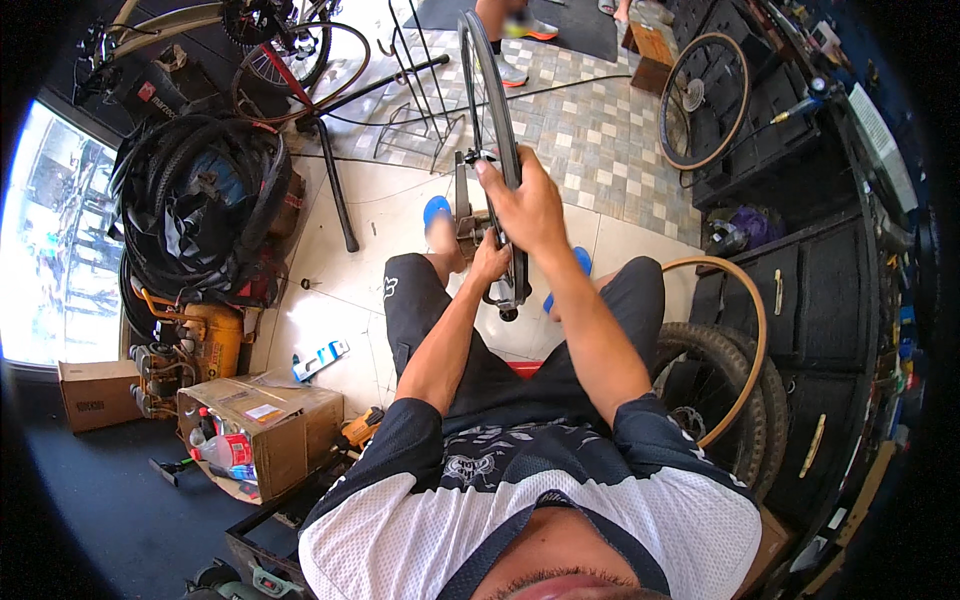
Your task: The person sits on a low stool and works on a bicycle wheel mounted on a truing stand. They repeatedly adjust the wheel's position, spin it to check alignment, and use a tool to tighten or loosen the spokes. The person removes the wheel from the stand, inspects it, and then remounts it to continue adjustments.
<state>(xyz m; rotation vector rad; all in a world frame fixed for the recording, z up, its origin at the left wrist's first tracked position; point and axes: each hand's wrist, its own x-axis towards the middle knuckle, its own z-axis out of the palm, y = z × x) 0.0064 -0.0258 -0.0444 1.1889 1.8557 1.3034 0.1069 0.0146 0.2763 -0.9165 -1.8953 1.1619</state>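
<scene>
A black bicycle wheel [484, 75] stands upright and nearly edge-on between my knees, in a dark metal stand [466, 228]. My right hand [520, 205] grips the wheel's tire and rim at mid-height, thumb near the silver-and-black hub fitting [473, 157]. My left hand [490, 258] is lower, closed at the near part of the wheel and stand; what exactly its fingers hold is hidden. A dark knob [508, 313] shows below my hands at the stand's near end.
Coiled tires [200, 200], an orange compressor [210, 340] and cardboard box [285, 440] are left. Bikes [280, 55] and a wire rack [420, 140] are ahead, near another person's legs [510, 68]. Wheels [705, 100] lean on dark cabinets [760, 330] at right.
</scene>
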